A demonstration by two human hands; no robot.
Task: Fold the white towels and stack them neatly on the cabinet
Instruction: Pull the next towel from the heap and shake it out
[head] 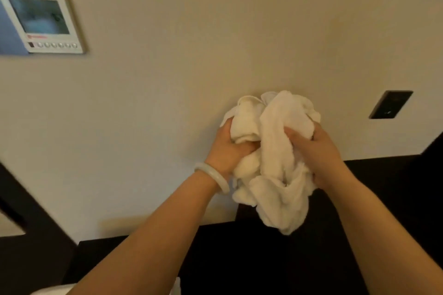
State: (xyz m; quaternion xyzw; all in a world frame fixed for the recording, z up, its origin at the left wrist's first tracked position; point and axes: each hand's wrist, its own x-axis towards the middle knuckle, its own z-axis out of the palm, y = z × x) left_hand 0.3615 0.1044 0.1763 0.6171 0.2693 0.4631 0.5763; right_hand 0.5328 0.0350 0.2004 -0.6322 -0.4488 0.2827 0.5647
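a plain beige wall [167,31] fills most of the view, and below it runs the flat top of a dark, almost black wooden cabinet [239,258]. a crumpled white terry towel [275,163] is held in the air in front of the wall and above the cabinet's back edge, not resting on it. it is bunched into a loose ball with no clear long axis. one tail hangs straight down toward the cabinet top, and no corner or hem is out in the open.

the left hand [225,148] grips the bundle from its left side and the right hand [321,151] from its right, at about the same height and equally near, so the cloth sits between the palms. the left fingers [244,147] are curled in and buried in the folds. the right fingers [297,136] are likewise bent and dug into the fabric, pinching a thick wad rather than an edge. any shake-out probably depends on first finding two corners, since the towel's mass lies above and between the fingers.

a pale smooth bangle [215,176] sits on the left wrist. a white edge at the bottom left [52,291] may be more towelling; it is too cropped to tell.
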